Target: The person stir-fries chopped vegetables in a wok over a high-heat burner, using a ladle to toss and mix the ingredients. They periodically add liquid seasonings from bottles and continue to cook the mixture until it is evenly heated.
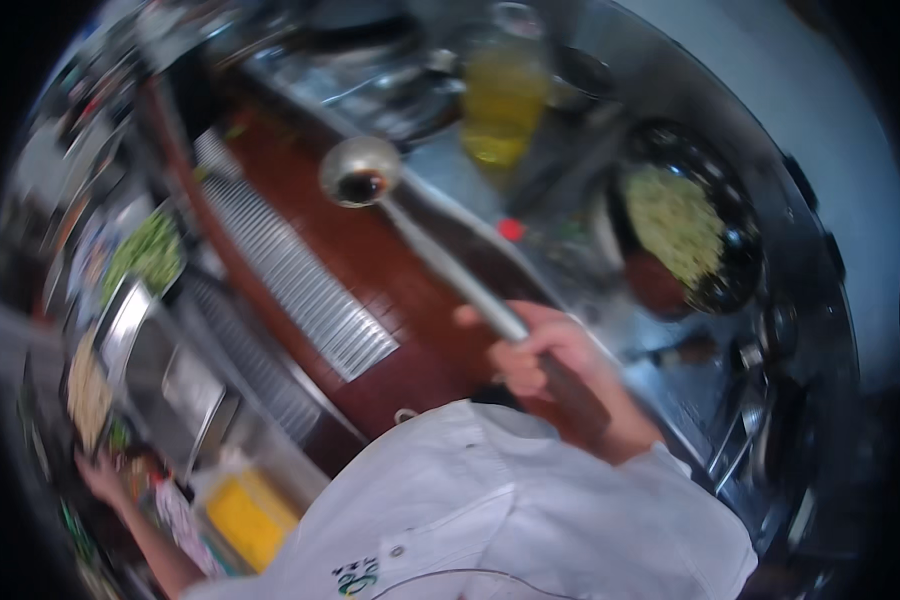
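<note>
My right hand (547, 352) is closed around the handle of a metal ladle (457, 270). The ladle's bowl (360, 169) reaches out over the red floor and holds a little dark liquid. At the far left, my left arm stretches towards the counter. My left hand (103, 478) is at the lower end of a long heap of pale, noodle-like food (88, 390); blur hides whether its fingers grip anything. On the right, a dark wok (735, 202) contains pale green shredded food (675, 221).
A clear container of yellow liquid (502, 105) stands on the metal cooking counter (439, 169). Metal floor grating (292, 270) runs between the counters. Chopped greens (146, 251), metal pans (135, 330) and a yellow-filled tub (247, 514) line the left side. Metal utensils (742, 420) lie at right.
</note>
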Demonstrator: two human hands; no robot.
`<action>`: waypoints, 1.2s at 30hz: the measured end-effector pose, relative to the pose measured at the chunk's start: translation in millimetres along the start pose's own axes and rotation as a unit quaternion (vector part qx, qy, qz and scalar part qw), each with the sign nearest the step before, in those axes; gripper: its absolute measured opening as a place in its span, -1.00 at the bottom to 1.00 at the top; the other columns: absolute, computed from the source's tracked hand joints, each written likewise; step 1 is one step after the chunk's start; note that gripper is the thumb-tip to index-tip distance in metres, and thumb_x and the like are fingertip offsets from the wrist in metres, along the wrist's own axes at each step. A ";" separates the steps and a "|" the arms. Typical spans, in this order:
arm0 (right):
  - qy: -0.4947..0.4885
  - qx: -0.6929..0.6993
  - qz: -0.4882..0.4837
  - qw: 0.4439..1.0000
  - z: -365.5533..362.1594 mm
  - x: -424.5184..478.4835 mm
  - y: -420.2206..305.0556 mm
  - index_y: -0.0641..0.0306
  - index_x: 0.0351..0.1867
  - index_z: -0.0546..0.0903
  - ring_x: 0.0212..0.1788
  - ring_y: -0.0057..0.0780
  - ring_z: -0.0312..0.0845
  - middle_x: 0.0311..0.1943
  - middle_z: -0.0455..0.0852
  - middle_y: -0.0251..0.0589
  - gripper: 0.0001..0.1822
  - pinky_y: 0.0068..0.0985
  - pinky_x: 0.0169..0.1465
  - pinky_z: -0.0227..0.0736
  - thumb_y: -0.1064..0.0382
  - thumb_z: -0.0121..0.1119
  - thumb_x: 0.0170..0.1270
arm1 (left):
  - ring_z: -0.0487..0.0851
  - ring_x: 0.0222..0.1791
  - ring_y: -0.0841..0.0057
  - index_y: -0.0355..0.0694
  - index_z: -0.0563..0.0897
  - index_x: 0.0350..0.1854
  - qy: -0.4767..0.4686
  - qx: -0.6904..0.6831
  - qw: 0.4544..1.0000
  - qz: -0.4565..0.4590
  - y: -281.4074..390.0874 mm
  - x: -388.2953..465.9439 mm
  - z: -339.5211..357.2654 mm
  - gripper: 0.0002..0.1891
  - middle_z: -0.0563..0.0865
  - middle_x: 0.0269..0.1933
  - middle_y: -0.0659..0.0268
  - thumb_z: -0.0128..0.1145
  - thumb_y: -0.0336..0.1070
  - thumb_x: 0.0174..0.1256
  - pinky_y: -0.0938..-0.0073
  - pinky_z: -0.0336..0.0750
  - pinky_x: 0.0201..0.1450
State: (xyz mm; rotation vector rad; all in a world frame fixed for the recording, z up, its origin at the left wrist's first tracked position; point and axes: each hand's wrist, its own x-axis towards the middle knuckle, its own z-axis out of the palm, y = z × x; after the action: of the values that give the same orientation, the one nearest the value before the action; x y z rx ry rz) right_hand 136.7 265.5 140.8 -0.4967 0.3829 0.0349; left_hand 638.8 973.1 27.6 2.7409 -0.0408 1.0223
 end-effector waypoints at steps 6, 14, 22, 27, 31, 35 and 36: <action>0.138 -0.054 -0.168 0.975 -62.9 -87.4 -53.0 0.37 0.30 0.27 -0.68 -0.49 0.38 -0.60 0.44 -0.27 -0.37 -0.55 -0.57 0.25 0.40 0.02 0.10 | 0.63 0.01 -0.03 -0.33 0.59 0.12 0.198 -0.002 0.980 0.036 227.7 -34.7 -35.5 -0.41 0.66 0.06 -0.03 0.14 0.09 0.22 0.14 0.49 0.08; 0.408 -0.221 -0.279 0.841 -168.3 -186.0 -115.8 0.37 0.02 0.41 -0.70 -0.52 0.41 -0.61 0.49 -0.29 -0.59 -0.54 -0.59 0.34 0.42 0.06 0.07 | 0.46 0.22 0.20 -0.44 0.39 0.25 -0.100 -0.385 0.912 0.102 521.1 -226.4 23.1 -0.48 0.49 0.21 -0.01 0.13 -0.47 0.21 0.27 0.30 0.31; 0.467 -0.199 -0.351 0.787 -294.1 -260.7 -198.0 0.39 -0.04 0.42 -0.69 -0.49 0.43 -0.61 0.50 -0.25 -0.61 -0.55 -0.60 0.35 0.45 0.03 0.00 | 0.57 -0.08 0.30 -0.30 0.44 0.22 -0.477 -0.312 0.786 0.239 669.6 -401.1 3.3 -0.51 0.60 -0.03 0.10 0.17 -0.48 0.19 0.36 0.46 -0.01; 0.534 -0.262 -0.331 0.733 -295.3 -303.3 -209.3 0.41 0.07 0.43 -0.69 -0.51 0.42 -0.62 0.49 -0.27 -0.50 -0.57 -0.58 0.35 0.47 0.00 -0.01 | 0.57 -0.24 0.56 -0.33 0.45 0.19 -0.553 -0.451 0.695 0.086 736.3 -426.0 -19.0 -0.59 0.62 -0.18 0.26 0.12 -0.48 0.28 0.54 0.48 -0.19; 0.592 -0.294 -0.280 0.696 -272.5 -331.3 -193.6 0.42 0.12 0.43 -0.70 -0.53 0.39 -0.62 0.49 -0.27 -0.47 -0.59 -0.60 0.32 0.48 -0.01 -0.01 | 0.54 -0.25 0.60 -0.34 0.51 -0.01 -0.564 -0.633 0.528 0.050 834.3 -385.9 -90.0 -0.76 0.63 -0.15 0.23 0.09 -0.45 0.30 0.59 0.43 -0.10; 0.546 -0.186 -0.298 0.760 -270.7 -341.0 -191.2 0.43 0.25 0.34 -0.71 -0.50 0.35 -0.62 0.47 -0.24 -0.36 -0.60 -0.62 0.26 0.44 0.02 0.01 | 0.49 -0.06 0.31 -0.16 0.50 -0.27 -0.557 -0.785 0.184 0.198 918.4 -337.5 -193.7 -0.81 0.64 -0.09 0.13 0.16 -0.17 0.25 0.33 0.33 0.07; 0.525 -0.153 -0.298 0.782 -267.8 -341.5 -194.1 0.43 0.28 0.32 -0.71 -0.49 0.35 -0.62 0.47 -0.23 -0.34 -0.60 -0.62 0.25 0.43 0.03 0.01 | 0.43 -0.03 0.32 -0.08 0.56 -0.30 -0.568 -0.783 0.114 0.227 932.5 -325.4 -216.9 -0.83 0.63 -0.06 0.23 0.20 -0.14 0.21 0.32 0.29 0.07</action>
State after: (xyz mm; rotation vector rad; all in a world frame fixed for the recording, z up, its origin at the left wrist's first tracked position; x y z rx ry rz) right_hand -249.9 -11.3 138.0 -0.9260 1.3174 -0.8526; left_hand 158.5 92.3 153.8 0.4890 -1.2395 -1.0790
